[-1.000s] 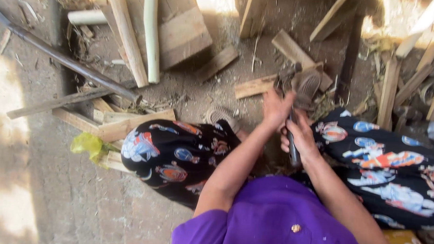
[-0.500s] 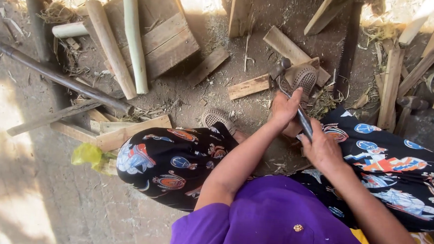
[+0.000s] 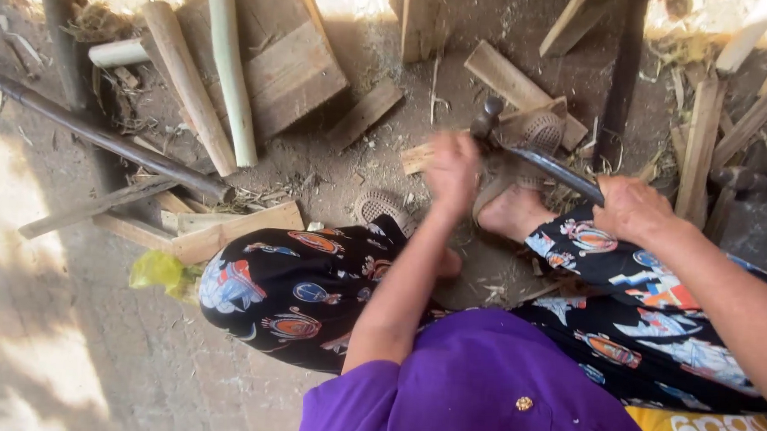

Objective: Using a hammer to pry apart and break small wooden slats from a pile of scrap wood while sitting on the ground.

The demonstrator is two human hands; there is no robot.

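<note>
dirt ground point(image 3: 69, 314) under me, littered with wood offcuts point(image 3: 510, 74) and bamboo poles point(image 3: 226, 71). my right hand point(image 3: 634, 207) is wrapped tight round the curved knife point(image 3: 549, 167) and has swung out right since a moment ago, while my left hand point(image 3: 452, 167), blurred but seemingly curled, presses the wood piece point(image 3: 416, 158) by my foot point(image 3: 513, 214).

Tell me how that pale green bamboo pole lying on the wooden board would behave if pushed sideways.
The pale green bamboo pole looks round and smooth, so it would probably roll off the wooden board. It seems straight and stiff, likely hollow and light for its length.
</note>
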